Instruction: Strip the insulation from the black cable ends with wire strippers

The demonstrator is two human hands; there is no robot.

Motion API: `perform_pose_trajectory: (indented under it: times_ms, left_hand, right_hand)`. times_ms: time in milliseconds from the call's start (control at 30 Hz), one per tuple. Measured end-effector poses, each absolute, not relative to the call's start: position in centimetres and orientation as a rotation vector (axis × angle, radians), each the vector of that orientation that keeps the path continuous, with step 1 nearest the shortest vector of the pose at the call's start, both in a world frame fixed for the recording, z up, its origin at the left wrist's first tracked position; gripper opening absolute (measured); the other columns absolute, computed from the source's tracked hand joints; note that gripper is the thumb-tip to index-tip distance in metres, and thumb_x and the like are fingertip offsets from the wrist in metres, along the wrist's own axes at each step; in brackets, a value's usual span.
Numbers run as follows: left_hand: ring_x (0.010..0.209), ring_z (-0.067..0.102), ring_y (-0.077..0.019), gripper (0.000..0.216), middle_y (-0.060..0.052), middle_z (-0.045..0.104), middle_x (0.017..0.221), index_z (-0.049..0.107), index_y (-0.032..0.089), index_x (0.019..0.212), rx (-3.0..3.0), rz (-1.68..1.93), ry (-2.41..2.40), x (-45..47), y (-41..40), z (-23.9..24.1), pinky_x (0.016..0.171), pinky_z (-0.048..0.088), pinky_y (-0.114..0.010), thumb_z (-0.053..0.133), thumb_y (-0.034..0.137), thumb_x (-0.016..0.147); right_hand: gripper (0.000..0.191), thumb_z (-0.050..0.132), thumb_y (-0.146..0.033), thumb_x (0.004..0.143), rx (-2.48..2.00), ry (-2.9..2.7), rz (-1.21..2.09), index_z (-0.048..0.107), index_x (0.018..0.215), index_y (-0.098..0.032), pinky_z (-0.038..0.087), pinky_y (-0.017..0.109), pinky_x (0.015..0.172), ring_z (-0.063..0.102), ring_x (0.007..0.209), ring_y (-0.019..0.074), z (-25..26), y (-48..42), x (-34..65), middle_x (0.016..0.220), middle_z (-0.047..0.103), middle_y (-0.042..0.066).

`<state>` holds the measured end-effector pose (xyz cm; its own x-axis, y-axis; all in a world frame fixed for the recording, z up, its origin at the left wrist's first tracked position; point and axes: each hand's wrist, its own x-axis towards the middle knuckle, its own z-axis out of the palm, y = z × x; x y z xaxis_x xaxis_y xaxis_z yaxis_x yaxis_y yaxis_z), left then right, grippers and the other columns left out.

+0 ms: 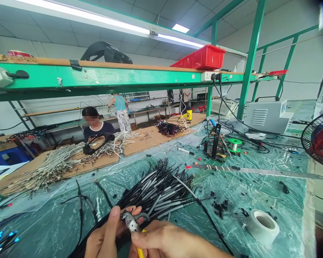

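At the front edge of the bench my right hand (164, 236) is closed around a pair of wire cutters (131, 225) with yellow handles. Beside it, my left hand (106, 233) pinches a black cable with a grey sleeve (143, 215) by the cutters' jaws. Where exactly the jaws meet the cable is hard to make out. Just beyond both hands lies a large bundle of black cables (156, 191) with ribbed grey sleeves. One longer cable (201, 204) runs out of the bundle toward the lower right.
A white tape roll (263, 226), black scraps (220, 208) and a steel ruler (258, 172) lie rightward. Farther back are a solder spool (234, 145), a black stand (214, 145) and a fan (319, 138). White cables (56, 161) cover cardboard at left; a co-worker (97, 125) sits behind.
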<state>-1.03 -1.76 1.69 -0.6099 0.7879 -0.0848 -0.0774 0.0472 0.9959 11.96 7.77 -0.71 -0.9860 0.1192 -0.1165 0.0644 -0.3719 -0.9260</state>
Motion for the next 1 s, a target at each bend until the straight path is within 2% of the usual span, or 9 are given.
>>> perform_pose_trajectory:
  times_ms: [100, 300, 400, 533, 667, 767, 867, 933, 1000]
  left_hand:
    - [0.100, 0.069, -0.0368, 0.062, -0.010, 0.079, 0.092, 0.080, 0.017, 0.080, 0.507, 1.673, 1.461, -1.5, -1.3, 1.7, 0.085, 0.058, -0.038, 0.070, 0.073, 0.056]
    - [0.106, 0.067, -0.0341, 0.053, -0.011, 0.078, 0.101, 0.077, 0.013, 0.092, 0.594, 1.646, 1.445, -2.3, -1.3, 1.0, 0.084, 0.059, -0.034, 0.071, 0.060, 0.068]
    - [0.095, 0.071, -0.0324, 0.056, -0.013, 0.078, 0.100, 0.075, 0.011, 0.094, 0.651, 1.628, 1.565, -2.3, -1.2, 1.2, 0.075, 0.061, -0.032, 0.073, 0.059, 0.066]
    - [0.085, 0.073, -0.0298, 0.059, -0.012, 0.078, 0.095, 0.074, 0.011, 0.091, 0.634, 1.647, 1.722, -1.9, -1.1, 1.8, 0.069, 0.062, -0.031, 0.076, 0.061, 0.061]
    - [0.076, 0.074, -0.0276, 0.051, -0.005, 0.077, 0.073, 0.074, 0.017, 0.079, 0.604, 1.631, 1.872, -1.2, -1.2, 2.2, 0.067, 0.061, -0.031, 0.073, 0.064, 0.061]
    - [0.071, 0.071, -0.0235, 0.053, -0.003, 0.075, 0.070, 0.076, 0.019, 0.088, 0.784, 1.554, 1.912, -0.8, -1.4, 2.4, 0.067, 0.058, -0.028, 0.061, 0.068, 0.071]
    - [0.058, 0.065, -0.0187, 0.062, 0.002, 0.067, 0.057, 0.072, 0.020, 0.110, 0.892, 1.588, 1.826, -0.9, -1.5, 2.3, 0.056, 0.053, -0.025, 0.054, 0.069, 0.076]
    - [0.050, 0.059, -0.0178, 0.059, 0.003, 0.058, 0.048, 0.074, 0.018, 0.103, 0.867, 1.603, 1.761, -1.0, -1.5, 2.1, 0.051, 0.051, -0.027, 0.054, 0.068, 0.077]
    - [0.047, 0.056, -0.0172, 0.052, 0.002, 0.055, 0.045, 0.075, 0.018, 0.074, 0.829, 1.623, 1.710, -1.3, -1.5, 1.9, 0.052, 0.051, -0.029, 0.056, 0.066, 0.077]
  right_hand:
    - [0.067, 0.063, -0.075, 0.061, -0.210, -1.660, 2.610, 0.065, 0.075, -0.009, 0.028, 0.020, 0.042, 0.042, 0.044, 0.0065, -1.0, 7.7, 11.7, 0.061, 0.053, 0.001]
    - [0.051, 0.061, -0.063, 0.071, -0.279, -1.791, 2.481, 0.062, 0.071, -0.012, 0.028, 0.020, 0.046, 0.040, 0.045, 0.0066, 0.4, 7.7, 12.3, 0.056, 0.049, -0.002]
    - [0.035, 0.053, -0.046, 0.081, -0.483, -2.120, 2.067, 0.062, 0.071, -0.014, 0.030, 0.020, 0.049, 0.040, 0.048, 0.0081, 1.6, 7.2, 12.8, 0.058, 0.049, -0.001]
    - [0.021, 0.058, -0.033, 0.077, -0.762, -2.508, 1.155, 0.066, 0.088, -0.016, 0.035, 0.025, 0.057, 0.055, 0.063, 0.0172, 2.4, 6.1, 12.9, 0.076, 0.066, 0.006]
    - [0.028, 0.056, -0.034, 0.079, -0.955, -2.554, 0.929, 0.066, 0.097, -0.015, 0.039, 0.031, 0.064, 0.064, 0.079, 0.0280, 2.3, 5.6, 12.8, 0.091, 0.070, 0.014]
    - [0.025, 0.058, -0.036, 0.078, -0.872, -2.449, 1.182, 0.067, 0.089, -0.016, 0.038, 0.029, 0.061, 0.060, 0.070, 0.0222, 1.9, 6.0, 12.8, 0.083, 0.069, 0.010]
    - [0.031, 0.061, -0.047, 0.075, -0.636, -2.145, 1.903, 0.065, 0.076, -0.015, 0.032, 0.023, 0.052, 0.046, 0.052, 0.0111, 1.5, 6.6, 12.8, 0.063, 0.057, 0.001]
    - [0.041, 0.061, -0.055, 0.072, -0.461, -1.887, 2.321, 0.064, 0.072, -0.014, 0.028, 0.022, 0.048, 0.040, 0.046, 0.0082, 1.4, 7.0, 12.8, 0.057, 0.050, -0.001]
    - [0.045, 0.061, -0.059, 0.069, -0.362, -1.760, 2.483, 0.063, 0.071, -0.014, 0.026, 0.022, 0.046, 0.038, 0.044, 0.0074, 1.5, 7.2, 12.9, 0.054, 0.048, -0.002]
